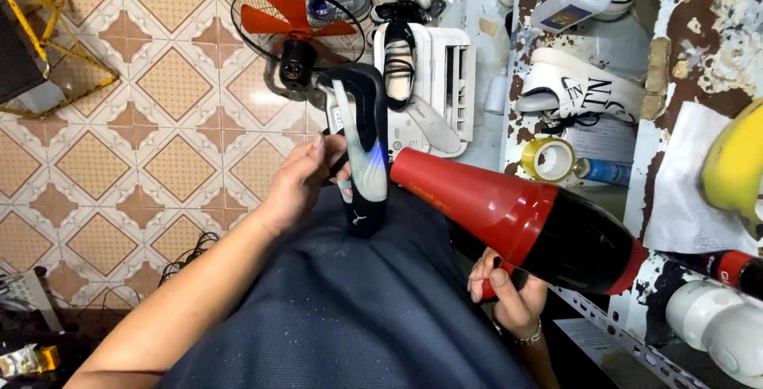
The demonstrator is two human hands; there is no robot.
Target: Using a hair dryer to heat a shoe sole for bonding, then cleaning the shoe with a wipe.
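- My left hand [306, 178] is wrapped around a black shoe [362, 147], holding it sole-up over my lap, heel end toward me and toe pointing away toward the floor fan [296, 27].
- The shoe's sole is black with a silvery-grey panel running down its middle.
- My right hand [509, 290] is clenched on the handle of a red and black hair dryer [520, 222]; the handle itself is mostly hidden in my fingers.
- The dryer's red nozzle points left at the shoe, its tip just beside the sole's middle.
- My lap is covered in dark blue cloth [358, 301], and the shoe's heel end rests against it.
- Beyond the shoe a white appliance [441, 79] lies on the tiled floor, a black flat shoe [400, 63] lying on it.
- A roll of yellow tape [548, 158] sits on the rusty shelf to my right, near white sneakers [584, 87].
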